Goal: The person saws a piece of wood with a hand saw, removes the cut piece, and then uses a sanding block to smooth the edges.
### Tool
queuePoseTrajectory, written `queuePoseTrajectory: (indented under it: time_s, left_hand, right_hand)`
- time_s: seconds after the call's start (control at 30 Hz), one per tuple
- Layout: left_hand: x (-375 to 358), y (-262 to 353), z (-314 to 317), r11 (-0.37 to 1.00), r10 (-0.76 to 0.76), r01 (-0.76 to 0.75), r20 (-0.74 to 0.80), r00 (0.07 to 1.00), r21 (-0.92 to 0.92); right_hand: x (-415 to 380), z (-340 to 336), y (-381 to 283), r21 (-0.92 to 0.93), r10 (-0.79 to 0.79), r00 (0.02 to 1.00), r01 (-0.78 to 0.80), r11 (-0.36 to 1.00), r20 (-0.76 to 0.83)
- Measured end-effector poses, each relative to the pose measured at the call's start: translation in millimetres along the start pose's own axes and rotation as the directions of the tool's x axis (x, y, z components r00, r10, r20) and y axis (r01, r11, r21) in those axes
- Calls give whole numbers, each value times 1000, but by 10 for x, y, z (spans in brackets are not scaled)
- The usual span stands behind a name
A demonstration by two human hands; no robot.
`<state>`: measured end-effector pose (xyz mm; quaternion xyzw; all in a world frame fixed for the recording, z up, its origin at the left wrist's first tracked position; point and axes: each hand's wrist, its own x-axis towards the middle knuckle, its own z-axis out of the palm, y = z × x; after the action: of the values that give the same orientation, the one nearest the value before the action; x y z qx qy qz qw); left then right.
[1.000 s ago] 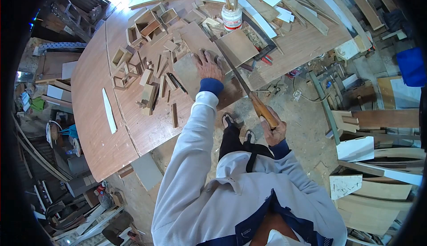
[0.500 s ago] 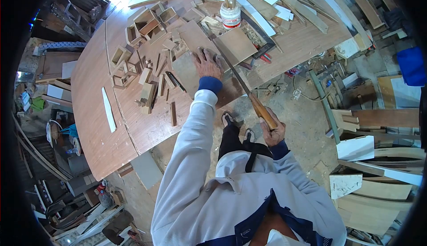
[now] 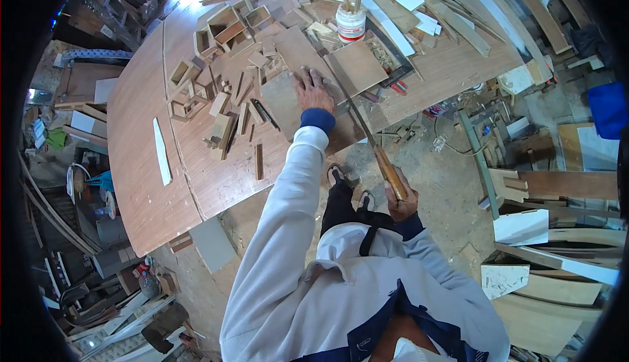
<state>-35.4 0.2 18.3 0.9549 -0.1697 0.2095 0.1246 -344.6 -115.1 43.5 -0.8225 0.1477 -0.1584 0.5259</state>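
My right hand point(image 3: 403, 199) is wrapped round the wooden handle of a handsaw point(image 3: 391, 173), held in front of my legs. Its long, narrow blade slants up and away over the near edge of the workbench, along the side of a thin board point(image 3: 278, 98). On that board my left hand point(image 3: 316, 91) lies flat with its fingers spread. Just right of the blade is a square brown panel point(image 3: 359, 67). Whether the teeth sit in the wood, I cannot make out.
Small wooden frames point(image 3: 226, 28) and several offcuts point(image 3: 226, 133) lie left of the board. A white tub point(image 3: 351, 22) holding sticks stands farther back. Red-handled pliers point(image 3: 398, 87) rest near the bench edge point(image 3: 229, 201). Stacked boards point(image 3: 557, 244) fill the right side.
My right hand and the saw have drawn slightly back toward my body. My left hand stays flat on the board. The whole view has shifted a little.
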Motion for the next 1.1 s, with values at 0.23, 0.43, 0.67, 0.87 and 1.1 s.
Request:
queuePoseTrajectory:
  time_s: [0.23,0.43,0.67,0.87,1.1]
  left_hand:
    - [-41,-93,79,995,95,-95,59,994,-5]
    - [-120,-38,-6,986,168,-169,141,976,-3]
    - [-141,36,-63,993,52,-39,111,993,-115]
    - [-148,78,-72,992,-2,20,138,990,-127]
    - [-131,21,-40,987,31,-10,130,991,-161]
  right_hand:
    - [-124,-103,-51,-85,-24,998,28,996,53]
    - [-161,-41,-143,3,-12,996,12,1000,91]
    - [-74,125,-162,-32,-138,990,137,990,-40]
    - [-161,63,-144,4,-44,999,44,999,-18]
    - [-412,-1,-85,-133,-86,994,77,988,-63]
